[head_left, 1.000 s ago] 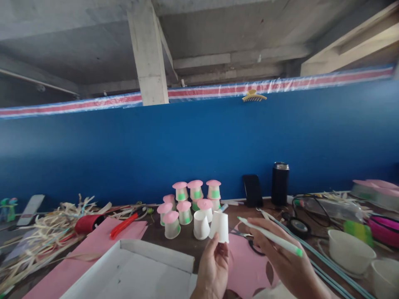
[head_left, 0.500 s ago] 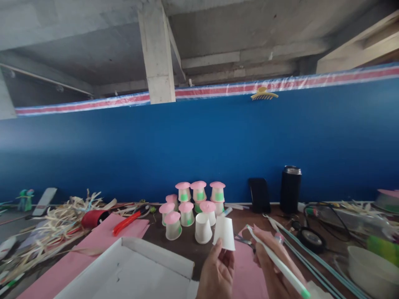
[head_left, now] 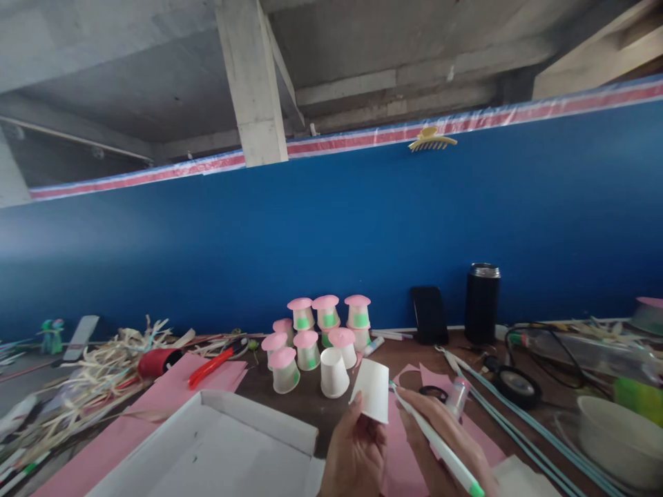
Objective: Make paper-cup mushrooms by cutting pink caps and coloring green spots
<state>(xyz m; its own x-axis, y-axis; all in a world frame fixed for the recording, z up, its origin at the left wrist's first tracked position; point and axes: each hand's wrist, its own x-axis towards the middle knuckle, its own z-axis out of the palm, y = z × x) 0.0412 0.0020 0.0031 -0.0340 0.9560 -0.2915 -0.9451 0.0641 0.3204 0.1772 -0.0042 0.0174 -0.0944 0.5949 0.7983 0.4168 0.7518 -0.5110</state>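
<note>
Left hand pinches an upturned white paper cup above the pink paper sheet; right hand grips a white, green-capped marker, tip at the cup's side. Pink-capped cup mushrooms stand behind on the table

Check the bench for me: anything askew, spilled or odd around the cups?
One oddity: a yellow hair claw sits atop the blue wall, far from the craft things. Straw strips sprawl loosely at the table's left. The left hand holds a white cup upside down, the right hand a pen. Nothing spilled.
</note>
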